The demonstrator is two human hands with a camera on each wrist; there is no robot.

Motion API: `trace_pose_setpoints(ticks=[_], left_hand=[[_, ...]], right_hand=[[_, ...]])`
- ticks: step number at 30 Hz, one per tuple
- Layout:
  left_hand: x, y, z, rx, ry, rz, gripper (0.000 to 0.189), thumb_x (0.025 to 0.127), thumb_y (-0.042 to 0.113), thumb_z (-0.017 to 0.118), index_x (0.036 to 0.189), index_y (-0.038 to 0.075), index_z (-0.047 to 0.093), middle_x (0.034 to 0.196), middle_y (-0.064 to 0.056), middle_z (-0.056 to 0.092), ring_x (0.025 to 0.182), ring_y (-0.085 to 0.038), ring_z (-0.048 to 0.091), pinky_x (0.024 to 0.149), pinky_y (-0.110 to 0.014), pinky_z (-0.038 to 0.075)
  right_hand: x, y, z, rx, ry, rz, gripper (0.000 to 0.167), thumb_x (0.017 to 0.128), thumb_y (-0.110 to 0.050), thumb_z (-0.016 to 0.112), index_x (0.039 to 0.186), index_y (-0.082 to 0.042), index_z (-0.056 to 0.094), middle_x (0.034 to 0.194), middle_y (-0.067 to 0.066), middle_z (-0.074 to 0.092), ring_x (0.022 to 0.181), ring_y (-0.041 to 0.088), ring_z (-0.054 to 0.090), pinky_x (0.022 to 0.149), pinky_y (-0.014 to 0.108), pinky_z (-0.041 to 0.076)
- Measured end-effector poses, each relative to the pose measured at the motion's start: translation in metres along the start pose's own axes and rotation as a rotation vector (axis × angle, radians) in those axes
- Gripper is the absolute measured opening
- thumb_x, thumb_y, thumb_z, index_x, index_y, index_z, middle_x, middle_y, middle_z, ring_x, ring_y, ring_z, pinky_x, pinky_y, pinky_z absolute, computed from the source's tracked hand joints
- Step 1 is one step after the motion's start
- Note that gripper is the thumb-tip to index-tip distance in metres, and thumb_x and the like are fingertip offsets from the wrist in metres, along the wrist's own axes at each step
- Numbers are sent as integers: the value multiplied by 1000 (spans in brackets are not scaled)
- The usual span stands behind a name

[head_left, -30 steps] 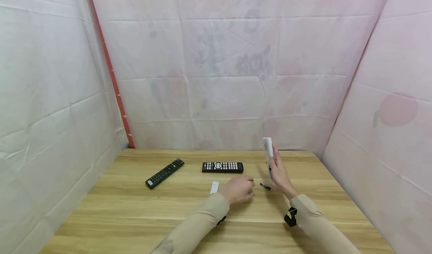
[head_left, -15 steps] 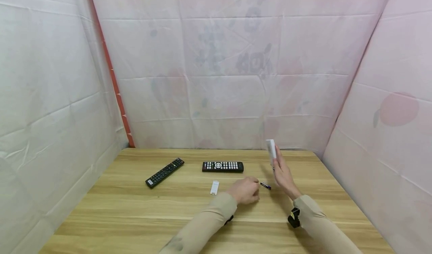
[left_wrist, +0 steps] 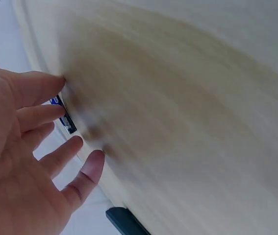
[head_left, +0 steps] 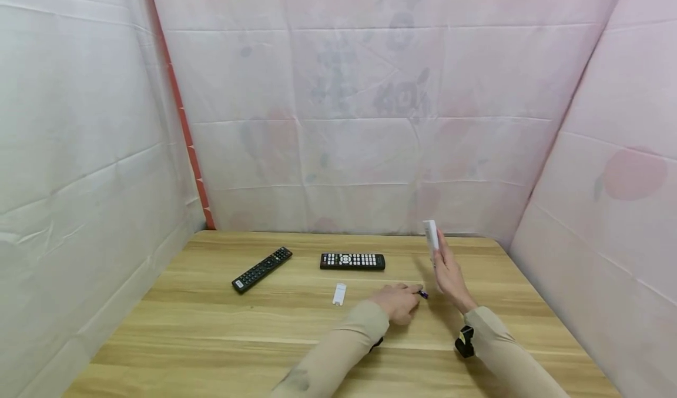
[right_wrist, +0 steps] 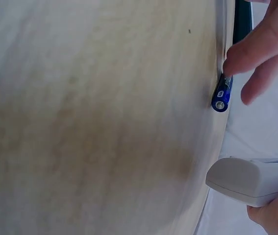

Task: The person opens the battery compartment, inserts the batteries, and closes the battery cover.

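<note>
My left hand [head_left: 399, 303] reaches over the table, its fingertips right at a small blue battery [head_left: 423, 294] lying on the wood. In the right wrist view one fingertip overlaps the far end of that battery [right_wrist: 221, 94]. In the left wrist view the thumb and forefinger lie across the battery [left_wrist: 66, 120], partly hiding it. My right hand [head_left: 451, 277] grips a white remote control [head_left: 431, 235], held up on end above the table. A bluish sliver shows along the upper side of the remote control [right_wrist: 241, 181] in the right wrist view.
A small white battery cover [head_left: 339, 294] lies left of my left hand. Behind it a black remote control with white buttons [head_left: 352, 261] lies crosswise. Another black remote control [head_left: 261, 270] lies slanted farther left. White cloth walls [head_left: 359, 151] enclose the table [head_left: 211, 339] at the back and sides.
My left hand has moved right, from beside the battery to its fingertips being at it. The right hand, with the white remote control, has shifted slightly right and tilted it.
</note>
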State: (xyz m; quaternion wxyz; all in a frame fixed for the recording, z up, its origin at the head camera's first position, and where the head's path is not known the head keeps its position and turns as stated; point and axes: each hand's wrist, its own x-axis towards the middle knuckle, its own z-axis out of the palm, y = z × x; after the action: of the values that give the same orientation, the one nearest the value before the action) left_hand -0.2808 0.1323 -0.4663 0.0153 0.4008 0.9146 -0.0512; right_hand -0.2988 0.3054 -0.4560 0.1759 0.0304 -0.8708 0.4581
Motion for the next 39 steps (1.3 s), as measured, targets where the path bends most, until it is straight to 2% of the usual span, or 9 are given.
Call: trace_pose_setpoints(ticks=[4, 8, 13, 15, 20, 26, 32, 39], left_hand=[[2, 8, -3, 9, -20, -16, 44, 95, 33, 58, 138, 31, 53, 158, 18, 30, 142, -9, 35, 106, -32, 44], [1, 12, -6, 18, -19, -41, 46, 94, 33, 60, 140, 31, 53, 154, 19, 36, 140, -9, 38, 105, -30, 44], [0, 12, -3, 76, 43, -20, 41, 91, 31, 66, 132, 31, 61, 140, 19, 52, 129, -7, 48, 97, -27, 48], [-1, 11, -1, 104, 77, -3, 32, 90, 28, 69, 121, 30, 67, 128, 17, 60, 119, -7, 54, 92, -25, 51], [-5, 8, -1, 116, 98, 20, 11, 88, 19, 71, 96, 26, 70, 104, 10, 69, 96, -7, 61, 82, -20, 53], [-11, 2, -4, 148, 145, 68, 12, 86, 15, 73, 90, 25, 70, 93, 10, 70, 82, -4, 63, 72, -14, 52], [-18, -5, -1, 183, 240, 109, 5, 85, 23, 75, 84, 26, 71, 84, 12, 70, 71, -2, 61, 65, -11, 50], [-17, -10, 4, 214, 320, 143, 4, 86, 25, 74, 83, 26, 72, 79, 11, 70, 65, -2, 59, 61, -12, 49]], right_hand=[[0, 1, -2, -8, -6, -13, 55, 109, -26, 22, 156, -41, -1, 159, 28, 16, 127, 49, 40, 85, 45, 47], [0, 2, -3, -5, 0, -21, 55, 109, -26, 23, 157, -40, 0, 157, 29, 20, 120, 46, 45, 79, 37, 45], [0, 3, -1, 2, 5, -15, 55, 109, -26, 23, 157, -40, 0, 157, 29, 20, 118, 44, 46, 74, 31, 43], [-1, 3, -1, 4, 6, -7, 55, 109, -27, 23, 156, -41, 0, 158, 28, 18, 119, 44, 46, 75, 31, 43], [-1, 5, 0, 6, 8, 21, 54, 109, -32, 22, 155, -47, -1, 161, 25, 15, 123, 46, 44, 81, 39, 45], [-1, 4, 2, 23, 1, 47, 53, 108, -36, 22, 154, -49, -1, 162, 23, 16, 127, 48, 42, 88, 50, 45], [-3, 2, 4, 41, -27, 84, 52, 107, -41, 18, 152, -53, -5, 163, 21, 12, 135, 53, 33, 97, 68, 40], [-2, -1, 7, 28, -21, 126, 51, 107, -44, 17, 150, -55, -7, 163, 21, 11, 136, 54, 32, 97, 70, 39]])
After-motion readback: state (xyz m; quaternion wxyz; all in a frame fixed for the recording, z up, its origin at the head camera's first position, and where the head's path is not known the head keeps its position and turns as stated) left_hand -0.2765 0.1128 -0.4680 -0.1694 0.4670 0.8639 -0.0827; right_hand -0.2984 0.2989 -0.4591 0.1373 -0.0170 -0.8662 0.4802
